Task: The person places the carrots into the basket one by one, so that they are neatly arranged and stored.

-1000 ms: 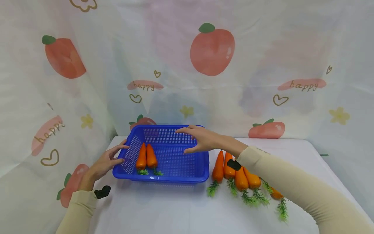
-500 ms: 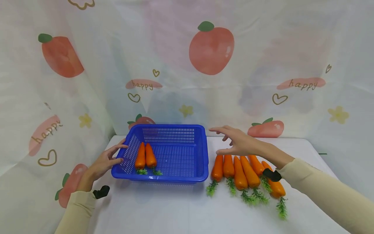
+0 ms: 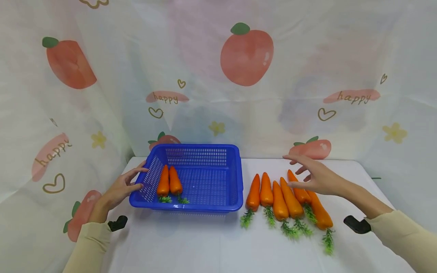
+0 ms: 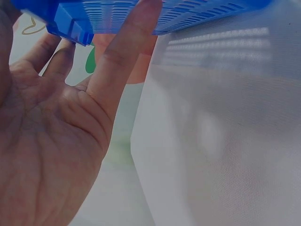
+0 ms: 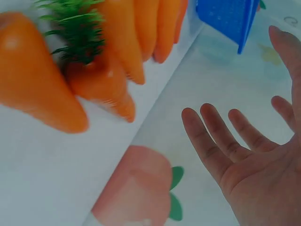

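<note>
Sleeve [image 3: 91, 242] in cream comes up from the lower left of the frame, a black piece [image 3: 117, 223] poking out by the cuff, and your left hand [image 3: 119, 189] extends from it. You've got those fingers fairly straight and spread, thumb apart from the rest, touching the left rim of the blue basket [image 3: 191, 208]. That basket sits just left of centre, and you can see two carrots [image 3: 163, 185] lying side by side in its left part, tips toward the top of the frame, leafy ends toward the front wall.

Next, right of centre, you have six loose carrots [image 3: 280, 204] fanned out on the white tablecloth [image 3: 191, 242], just beside the basket. Their green tops [image 3: 291, 230] point toward the bottom of the frame.

Your right hand [image 3: 317, 178] hangs over the far end of that row, fingers apart and loosely bent, thumb held away; your right wrist view shows it clear of the carrots, palm bare. So your hands are well apart. Another cream sleeve [image 3: 403, 231] fills the lower right. Behind you get a pale backdrop [image 3: 191, 38] printed with red fruit, hearts and "happy".
</note>
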A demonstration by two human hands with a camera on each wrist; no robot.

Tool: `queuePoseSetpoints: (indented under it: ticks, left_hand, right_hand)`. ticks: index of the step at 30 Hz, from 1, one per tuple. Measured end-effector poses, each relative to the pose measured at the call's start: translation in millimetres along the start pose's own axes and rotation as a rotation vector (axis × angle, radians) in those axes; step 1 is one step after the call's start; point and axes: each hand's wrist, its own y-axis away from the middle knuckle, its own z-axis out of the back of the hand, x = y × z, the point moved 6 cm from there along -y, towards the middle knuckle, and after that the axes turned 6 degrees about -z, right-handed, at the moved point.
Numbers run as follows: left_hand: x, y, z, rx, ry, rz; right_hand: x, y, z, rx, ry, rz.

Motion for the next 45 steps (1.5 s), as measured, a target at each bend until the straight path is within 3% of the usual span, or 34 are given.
queuePoseSetpoints:
  ticks: [8, 20, 30, 37, 45]
  left_hand:
    - [1.4, 2.1, 0.5, -0.004, 0.012, 0.006]
    - [-2.8, 2.9, -0.5, -0.005, 0.000, -0.010]
    - [-2.2, 0.7, 0.1, 0.004, 0.029, 0.010]
    - [-1.5, 0.1, 0.3, 0.002, 0.019, 0.032]
    - [-2.7, -0.1, -0.1, 0.009, 0.021, 0.023]
  right_hand:
    - [-29.5, 28.4, 0.0, -0.044, 0.001, -0.086]
    - [-69.6, 45.2, -14.2, 0.034, -0.050, -0.207]
    - [-98.1, 55.9, -31.8, 0.202, -0.262, -0.339]
    - [-109.2, 63.9, -39.3, 0.302, -0.334, -0.423]
    - [-112.0, 70.6, -44.5, 0.373, -0.350, -0.440]
